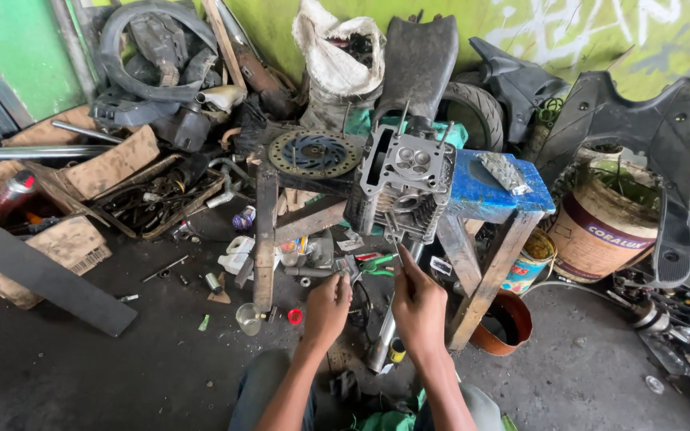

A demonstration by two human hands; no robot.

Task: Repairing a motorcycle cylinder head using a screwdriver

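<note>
Grey metal cylinder head [402, 187], upright on blue stool [485, 195]

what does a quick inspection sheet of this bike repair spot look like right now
surface: blue-topped wooden stool on a dark, stained concrete floor.
job's things: grey engine cylinder head sits at the stool's edge; a small thin part is at the fingertips just below it, too small to tell.
clutter: brake disc, loose bolts and small parts on the floor, clear cup, cardboard, spray can.
fingers: left hand and right hand raised close together under the cylinder head; grip unclear.
cables: tangled wires among the cardboard.
surroundings: green wall, tyres, white sack, black body panels, paint bucket.
</note>
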